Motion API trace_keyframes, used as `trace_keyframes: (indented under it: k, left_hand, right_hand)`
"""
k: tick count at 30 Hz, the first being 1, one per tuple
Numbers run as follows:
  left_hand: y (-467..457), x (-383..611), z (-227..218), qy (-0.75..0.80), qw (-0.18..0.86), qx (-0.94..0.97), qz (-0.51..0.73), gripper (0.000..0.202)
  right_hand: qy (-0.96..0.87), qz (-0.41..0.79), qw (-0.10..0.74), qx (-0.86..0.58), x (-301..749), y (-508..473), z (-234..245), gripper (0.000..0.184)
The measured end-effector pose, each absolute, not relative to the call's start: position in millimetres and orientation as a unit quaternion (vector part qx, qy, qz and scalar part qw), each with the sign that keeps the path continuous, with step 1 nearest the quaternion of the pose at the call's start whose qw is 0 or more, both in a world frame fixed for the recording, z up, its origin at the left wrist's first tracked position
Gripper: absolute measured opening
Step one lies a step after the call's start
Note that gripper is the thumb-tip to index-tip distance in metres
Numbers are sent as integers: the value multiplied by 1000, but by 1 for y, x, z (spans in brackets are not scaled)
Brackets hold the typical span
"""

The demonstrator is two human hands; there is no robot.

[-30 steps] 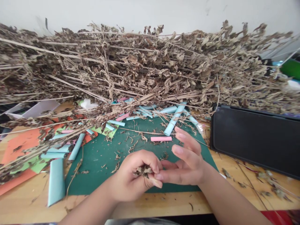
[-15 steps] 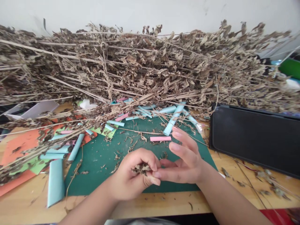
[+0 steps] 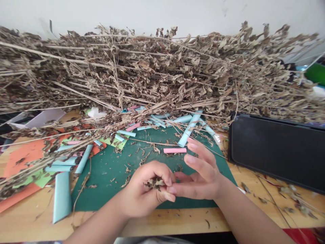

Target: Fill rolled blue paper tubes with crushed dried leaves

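My left hand (image 3: 144, 189) is curled closed around a small clump of dried leaves (image 3: 155, 183), which shows between the thumb and fingers. My right hand (image 3: 200, 176) meets it at the fingertips; its thumb and index finger are brought together at the left fingertips, while its other fingers are raised and spread. Whether the right fingertips pinch a bit of leaf is hidden. Both hands are over a green mat (image 3: 101, 189) strewn with leaf crumbs. Just beyond them lies a pink paper tube (image 3: 175, 150), near a longer light blue paper tube (image 3: 190, 129).
A large heap of dried leafy stalks (image 3: 152, 71) spans the back against the wall. At right lies a black tablet (image 3: 276, 152). Orange paper (image 3: 22, 157) and several blue tubes are at left, with a flattened blue roll (image 3: 62, 197) near the wooden table's (image 3: 142, 225) front edge.
The view has shifted very slightly. Both hands keep practically the same pose, the left one still closed on the dried leaves.
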State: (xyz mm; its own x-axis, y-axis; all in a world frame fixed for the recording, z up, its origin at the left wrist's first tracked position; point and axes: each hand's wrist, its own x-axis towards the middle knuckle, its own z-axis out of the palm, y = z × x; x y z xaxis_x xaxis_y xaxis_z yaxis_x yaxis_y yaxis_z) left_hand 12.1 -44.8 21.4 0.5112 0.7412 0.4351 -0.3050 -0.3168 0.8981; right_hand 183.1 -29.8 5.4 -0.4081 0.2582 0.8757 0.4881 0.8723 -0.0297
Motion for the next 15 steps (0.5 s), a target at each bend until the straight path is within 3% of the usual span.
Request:
trace_keyframes:
  k: [15]
  left_hand:
    - [-46, 11, 21, 178, 563, 663, 461, 11]
  right_hand:
    - [-821, -138, 502, -233, 181, -30, 7, 43]
